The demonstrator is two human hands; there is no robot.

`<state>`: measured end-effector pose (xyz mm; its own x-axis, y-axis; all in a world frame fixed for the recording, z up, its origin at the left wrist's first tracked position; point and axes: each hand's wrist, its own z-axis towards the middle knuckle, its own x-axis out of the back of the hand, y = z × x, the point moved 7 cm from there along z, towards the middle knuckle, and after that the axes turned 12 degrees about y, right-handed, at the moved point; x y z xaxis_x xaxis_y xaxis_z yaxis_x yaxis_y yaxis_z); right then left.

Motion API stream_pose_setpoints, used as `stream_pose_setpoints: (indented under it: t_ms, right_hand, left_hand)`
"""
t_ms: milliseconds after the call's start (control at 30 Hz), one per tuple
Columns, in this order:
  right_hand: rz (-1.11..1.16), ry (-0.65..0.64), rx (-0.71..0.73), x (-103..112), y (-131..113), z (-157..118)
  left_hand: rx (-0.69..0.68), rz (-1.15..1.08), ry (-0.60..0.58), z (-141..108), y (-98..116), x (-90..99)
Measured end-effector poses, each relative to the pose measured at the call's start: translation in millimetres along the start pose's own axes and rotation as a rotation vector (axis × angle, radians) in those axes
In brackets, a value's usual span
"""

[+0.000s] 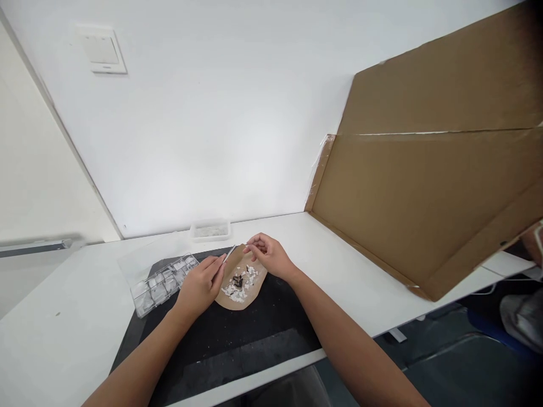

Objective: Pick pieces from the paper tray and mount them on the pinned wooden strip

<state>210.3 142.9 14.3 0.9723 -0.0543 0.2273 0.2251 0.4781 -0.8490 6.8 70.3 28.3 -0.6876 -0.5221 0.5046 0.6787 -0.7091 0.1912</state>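
Note:
My left hand (203,285) is closed around slim metal tweezers (230,252), their tips pointing up and right. Just across from those tips, my right hand (269,255) has its fingers drawn together in a pinch at the upper edge of a brown paper sheet (232,305); what sits between them is too small to make out. White chips (250,278) lie scattered over the paper, with a dark, crumpled-looking piece (238,281) among them. Under the paper is a black mat (237,339). Left of my left hand stands a clear compartment box (159,288) holding whitish contents, its lid raised.
A small translucent tray (210,230) sits by the wall behind the mat. A large cardboard panel (424,186) stands on the white table (352,271) at right. A light switch (102,50) is on the wall. Part of another person's hand (535,243) shows at the right edge.

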Motion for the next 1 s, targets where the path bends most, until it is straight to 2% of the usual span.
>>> stream_pose_setpoints:
  t_ms: [133, 400, 500, 833, 1000]
  right_hand:
    - [-0.096, 0.037, -0.004, 16.0, 5.8, 6.4]
    - [-0.323, 0.153, -0.029, 64.8, 27.7, 18.9]
    - [-0.377, 0.182, -0.038, 74.7, 34.6, 20.2]
    - [-0.412, 0.109, 0.013, 61.1, 33.9, 18.3]
    - [-0.419, 0.113, 0.049, 59.2, 31.1, 18.0]
  left_hand:
    - [-0.002, 0.022, 0.002, -0.7, -1.7, -0.2]
    - [-0.016, 0.079, 0.027, -1.8, -1.4, 3.1]
    - [-0.03, 0.1, 0.027, -1.2, 0.6, 4.9]
    - [-0.093, 0.13, 0.023, 0.6, 1.5, 5.8]
    - [-0.127, 0.142, 0.024, 4.1, 7.5, 8.6]
